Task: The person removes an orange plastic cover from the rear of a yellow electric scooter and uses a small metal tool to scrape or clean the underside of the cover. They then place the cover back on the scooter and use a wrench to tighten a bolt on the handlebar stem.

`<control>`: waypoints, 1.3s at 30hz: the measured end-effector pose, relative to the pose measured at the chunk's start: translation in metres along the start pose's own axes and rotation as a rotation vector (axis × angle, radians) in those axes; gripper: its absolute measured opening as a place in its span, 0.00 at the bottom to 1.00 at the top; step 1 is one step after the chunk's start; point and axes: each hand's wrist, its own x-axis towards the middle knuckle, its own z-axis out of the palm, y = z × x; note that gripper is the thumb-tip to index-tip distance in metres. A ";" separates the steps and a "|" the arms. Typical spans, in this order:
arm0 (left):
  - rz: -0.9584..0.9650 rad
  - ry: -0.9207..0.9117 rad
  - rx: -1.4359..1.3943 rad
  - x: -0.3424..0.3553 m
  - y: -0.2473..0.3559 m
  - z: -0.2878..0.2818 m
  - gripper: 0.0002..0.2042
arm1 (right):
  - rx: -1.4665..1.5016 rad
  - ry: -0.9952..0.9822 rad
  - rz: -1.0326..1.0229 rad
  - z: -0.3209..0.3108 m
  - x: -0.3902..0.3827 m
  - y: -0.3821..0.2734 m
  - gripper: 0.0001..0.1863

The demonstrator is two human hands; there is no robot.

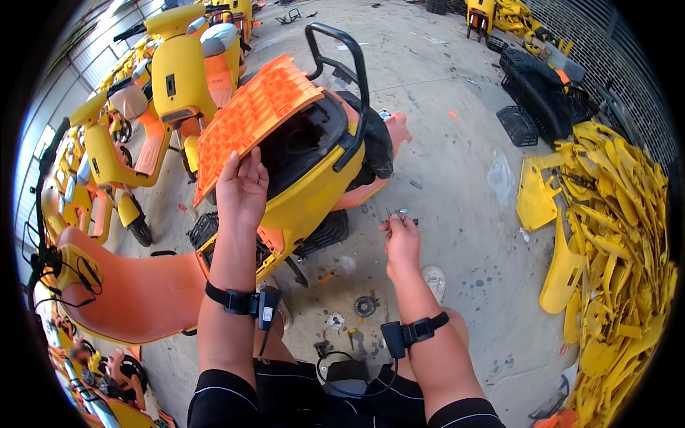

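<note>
An orange panel with a moulded grid (253,100) is raised at a slant over the dark open compartment (303,143) of a yellow scooter body (307,207), which has a black loop rail (360,71). My left hand (241,185) grips the panel's lower edge from below, fingers curled against it. My right hand (399,242), out to the right of the scooter body, is closed in a pinch on a small metal-and-dark item, too small to make out. A salmon-coloured seat (135,285) lies low to the left of my left forearm.
Yellow and orange scooters (171,78) crowd the left. At the right lie a tall pile of yellow body panels (606,264) and stacked black baskets (542,85). A dark ring (364,306), bits of debris and a plastic bag (501,178) are on the concrete floor (464,200).
</note>
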 end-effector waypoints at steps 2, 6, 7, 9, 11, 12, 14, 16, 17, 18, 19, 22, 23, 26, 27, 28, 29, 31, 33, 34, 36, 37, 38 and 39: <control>-0.009 -0.004 -0.016 0.002 -0.009 0.000 0.12 | 0.018 0.006 0.002 -0.001 -0.003 -0.004 0.09; -0.026 0.000 -0.009 0.001 -0.032 0.004 0.11 | 0.032 0.012 -0.068 -0.001 -0.004 -0.008 0.10; -0.023 0.003 0.013 0.003 -0.039 0.007 0.11 | 0.047 0.020 -0.075 -0.002 -0.002 -0.010 0.10; -0.059 0.031 0.080 0.005 -0.054 0.008 0.13 | 0.061 0.050 -0.060 -0.010 -0.001 -0.011 0.11; -0.288 -0.202 0.163 0.026 -0.046 -0.020 0.20 | 0.031 0.018 -0.114 -0.014 0.003 -0.009 0.12; -0.284 -0.105 0.280 0.021 -0.053 -0.014 0.21 | 0.004 0.009 -0.133 -0.024 0.004 -0.013 0.12; -0.299 -0.076 0.382 0.022 -0.042 -0.029 0.20 | 0.028 0.003 -0.108 -0.030 0.000 -0.026 0.12; -0.357 -0.133 0.402 0.016 -0.034 -0.033 0.22 | 0.065 0.023 -0.069 -0.034 -0.003 -0.038 0.12; -0.353 -0.131 0.425 0.010 -0.033 -0.029 0.22 | 0.042 0.037 -0.060 -0.039 -0.002 -0.041 0.11; -0.347 -0.129 0.448 0.004 -0.033 -0.025 0.23 | 0.034 0.034 -0.058 -0.043 -0.002 -0.042 0.11; -0.341 -0.125 0.471 -0.004 -0.033 -0.022 0.23 | 0.025 0.029 -0.055 -0.046 -0.003 -0.043 0.11; -0.294 -0.102 0.572 -0.033 -0.039 -0.027 0.24 | -0.002 0.002 -0.028 -0.061 -0.003 -0.045 0.12; -0.294 -0.118 0.609 -0.045 -0.042 -0.035 0.22 | -0.021 -0.006 -0.021 -0.064 -0.003 -0.045 0.12; -0.361 -0.063 0.592 -0.087 -0.056 -0.060 0.17 | -0.088 -0.044 0.053 -0.063 0.003 -0.027 0.13; -0.399 -0.046 0.600 -0.095 -0.063 -0.072 0.16 | -0.115 -0.057 0.085 -0.062 0.005 -0.017 0.13; -0.438 -0.031 0.608 -0.100 -0.070 -0.085 0.15 | -0.162 -0.060 0.113 -0.062 0.005 -0.004 0.13; -0.463 0.019 0.684 -0.105 -0.077 -0.096 0.15 | -0.213 -0.069 0.140 -0.061 0.006 0.012 0.12; -0.463 0.036 0.845 -0.110 -0.088 -0.125 0.14 | -0.341 -0.063 0.223 -0.065 0.008 0.052 0.12; -0.371 -0.070 1.125 -0.114 -0.091 -0.151 0.13 | -0.449 -0.054 0.332 -0.081 0.008 0.110 0.12; -0.291 -0.184 1.309 -0.113 -0.091 -0.164 0.13 | -0.479 -0.053 0.386 -0.094 0.008 0.143 0.13; -0.199 -0.359 1.601 -0.110 -0.084 -0.175 0.13 | -0.420 -0.009 0.531 -0.123 0.005 0.199 0.12; -0.193 -0.419 1.709 -0.110 -0.081 -0.168 0.14 | -0.401 0.037 0.599 -0.138 0.001 0.226 0.12; -0.191 -0.481 1.818 -0.109 -0.078 -0.160 0.14 | -0.381 0.085 0.669 -0.152 -0.001 0.250 0.12; -0.368 -0.474 1.836 -0.109 -0.074 -0.148 0.14 | -0.361 0.140 0.708 -0.163 -0.002 0.272 0.12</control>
